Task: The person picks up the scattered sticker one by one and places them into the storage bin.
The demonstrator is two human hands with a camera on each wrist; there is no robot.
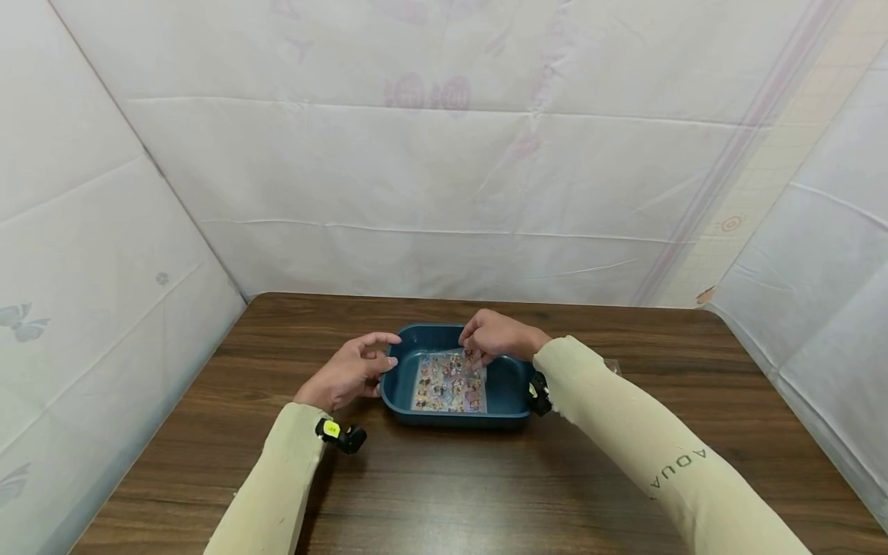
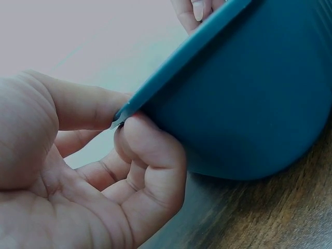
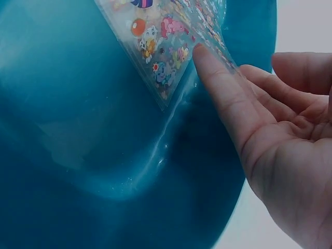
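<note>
Where hands (image 1: 350, 370) meet, sticker sheet (image 1: 449, 383).

The head view is evenly and softly lit, sharp through the middle, with straight lines bowing toward the edges and only faint shadows beneath the sleeves on the counter (image 1: 444, 493). Both wrist views are dimmer and bluish. In the right wrist view a pale sheen streaks the tray (image 3: 104, 155); in the left wrist view the near palm (image 2: 62, 207) is blurred.
</note>
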